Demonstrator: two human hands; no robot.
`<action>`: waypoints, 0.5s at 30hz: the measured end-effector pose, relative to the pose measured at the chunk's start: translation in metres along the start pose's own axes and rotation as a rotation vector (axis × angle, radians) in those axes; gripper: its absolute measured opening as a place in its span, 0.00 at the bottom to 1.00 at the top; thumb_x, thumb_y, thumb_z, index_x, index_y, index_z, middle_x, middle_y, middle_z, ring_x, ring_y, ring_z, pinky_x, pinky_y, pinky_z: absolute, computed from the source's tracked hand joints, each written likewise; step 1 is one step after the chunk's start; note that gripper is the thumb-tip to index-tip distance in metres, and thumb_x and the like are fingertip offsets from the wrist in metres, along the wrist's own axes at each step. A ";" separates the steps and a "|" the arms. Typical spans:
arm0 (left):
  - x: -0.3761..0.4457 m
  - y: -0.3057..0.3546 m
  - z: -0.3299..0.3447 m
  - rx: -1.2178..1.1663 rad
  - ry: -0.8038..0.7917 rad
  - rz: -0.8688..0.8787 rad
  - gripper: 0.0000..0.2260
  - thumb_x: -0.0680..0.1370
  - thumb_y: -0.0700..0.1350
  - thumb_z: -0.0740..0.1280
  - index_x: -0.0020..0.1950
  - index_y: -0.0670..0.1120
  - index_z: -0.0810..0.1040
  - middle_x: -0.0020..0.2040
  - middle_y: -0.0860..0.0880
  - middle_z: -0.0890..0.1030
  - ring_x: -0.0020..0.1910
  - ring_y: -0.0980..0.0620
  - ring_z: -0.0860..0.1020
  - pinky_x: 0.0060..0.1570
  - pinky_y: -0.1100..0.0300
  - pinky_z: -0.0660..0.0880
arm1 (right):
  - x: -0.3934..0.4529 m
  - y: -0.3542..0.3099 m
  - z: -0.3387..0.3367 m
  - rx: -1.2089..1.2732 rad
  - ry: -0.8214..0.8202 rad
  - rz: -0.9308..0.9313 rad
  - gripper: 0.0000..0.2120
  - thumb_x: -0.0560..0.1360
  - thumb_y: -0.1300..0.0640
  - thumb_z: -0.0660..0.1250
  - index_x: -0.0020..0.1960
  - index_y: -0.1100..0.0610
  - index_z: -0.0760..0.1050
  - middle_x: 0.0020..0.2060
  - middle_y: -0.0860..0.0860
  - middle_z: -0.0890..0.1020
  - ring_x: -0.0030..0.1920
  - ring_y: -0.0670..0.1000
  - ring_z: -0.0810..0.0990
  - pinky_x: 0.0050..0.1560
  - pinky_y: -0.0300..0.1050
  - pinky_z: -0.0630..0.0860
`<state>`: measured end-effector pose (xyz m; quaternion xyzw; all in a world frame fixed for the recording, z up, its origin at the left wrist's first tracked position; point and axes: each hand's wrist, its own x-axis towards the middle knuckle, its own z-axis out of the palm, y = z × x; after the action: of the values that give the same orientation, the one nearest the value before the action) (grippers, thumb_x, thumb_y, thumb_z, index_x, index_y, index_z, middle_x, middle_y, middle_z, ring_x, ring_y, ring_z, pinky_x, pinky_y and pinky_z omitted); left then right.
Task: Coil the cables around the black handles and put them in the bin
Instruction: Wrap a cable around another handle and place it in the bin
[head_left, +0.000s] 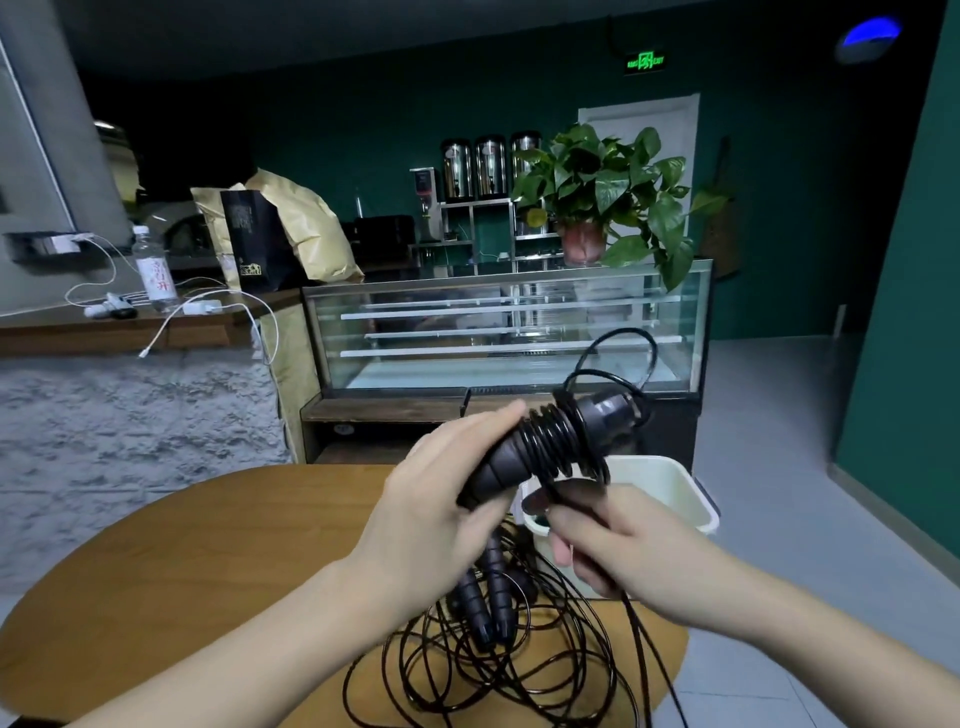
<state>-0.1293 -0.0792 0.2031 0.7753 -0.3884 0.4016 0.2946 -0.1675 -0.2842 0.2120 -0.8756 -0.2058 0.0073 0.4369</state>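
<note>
My left hand (436, 499) grips the lower end of a black ribbed handle (550, 447) held tilted above the round wooden table (182, 571). Several turns of thin black cable (550, 439) are wound around its middle, and a loop (623, 358) stands out past its thick top. My right hand (618, 540) pinches the same cable just below the handle; the cable trails down to the right. Under my hands lie two more black handles (491, 597) in a loose tangle of black cable (498, 675). A white bin (675, 493) stands at the table's far right edge, partly hidden by my right hand.
A glass display case (509, 332) with a potted plant (597, 202) on top stands behind the table. A wooden counter (130, 327) at left holds a water bottle, chargers and white cords. Grey floor opens to the right, bounded by a green wall.
</note>
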 end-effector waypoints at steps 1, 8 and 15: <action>0.003 0.000 0.000 0.007 -0.024 -0.071 0.31 0.73 0.38 0.75 0.74 0.52 0.70 0.65 0.68 0.74 0.67 0.68 0.72 0.66 0.69 0.68 | -0.001 0.000 0.004 -0.030 0.002 -0.007 0.11 0.83 0.55 0.58 0.44 0.55 0.75 0.28 0.47 0.77 0.25 0.43 0.70 0.30 0.38 0.67; 0.003 -0.013 -0.003 0.094 -0.217 -0.219 0.24 0.74 0.41 0.76 0.61 0.59 0.68 0.53 0.60 0.78 0.53 0.59 0.78 0.52 0.63 0.75 | -0.023 -0.030 -0.013 -0.451 0.150 -0.095 0.10 0.81 0.46 0.58 0.50 0.44 0.78 0.30 0.42 0.75 0.35 0.34 0.73 0.36 0.32 0.70; -0.002 -0.010 -0.005 0.122 -0.478 0.009 0.26 0.73 0.41 0.76 0.65 0.56 0.69 0.57 0.57 0.79 0.54 0.57 0.74 0.52 0.58 0.73 | -0.005 -0.037 -0.053 -0.651 0.112 -0.402 0.04 0.77 0.45 0.67 0.49 0.42 0.79 0.39 0.38 0.81 0.42 0.39 0.78 0.43 0.42 0.77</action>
<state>-0.1231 -0.0696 0.2024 0.8628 -0.4256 0.2310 0.1452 -0.1745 -0.3067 0.2724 -0.9096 -0.3408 -0.1921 0.1396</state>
